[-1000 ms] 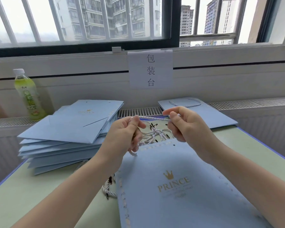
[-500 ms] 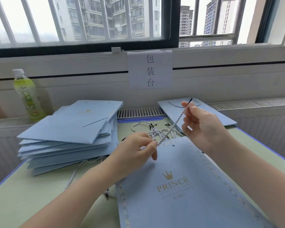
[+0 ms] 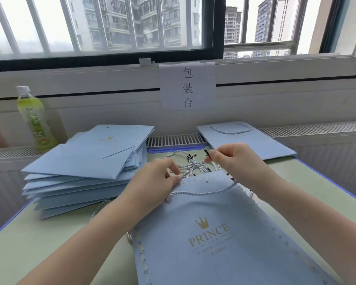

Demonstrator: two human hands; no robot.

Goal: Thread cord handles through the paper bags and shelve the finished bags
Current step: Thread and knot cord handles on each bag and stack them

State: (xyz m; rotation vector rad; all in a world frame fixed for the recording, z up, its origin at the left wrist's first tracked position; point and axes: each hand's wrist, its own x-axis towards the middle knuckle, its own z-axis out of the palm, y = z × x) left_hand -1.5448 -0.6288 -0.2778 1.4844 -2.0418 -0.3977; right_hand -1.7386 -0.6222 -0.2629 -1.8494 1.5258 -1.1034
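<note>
Both hands work at the top edge of the near bag. Left hand [image 3: 156,182] lies with curled fingers pressing the upper left corner of the bag, where one end of a pale twisted cord [image 3: 201,192] meets it; whether the fingers pinch the cord I cannot tell. Right hand [image 3: 234,161] pinches the black-tipped other end of that cord between thumb and forefinger, just above the bag's rim.

Pale green table [image 3: 29,239] with a blue edge carries everything. Light blue paper bag [image 3: 224,233] printed with a gold crown and "PRINCE" lies flat nearest the person, the cord looping across its upper face. To the left sits a stack of flat light blue paper bags [image 3: 86,167]. At the far right a flat light blue bag with a cord handle [image 3: 245,138] rests partly on the sill. White paper sign [image 3: 187,87] hangs below the window. Green drink bottle [image 3: 36,120] stands far left. Loose bundle of black-tipped cords [image 3: 193,163] lies between the hands.
</note>
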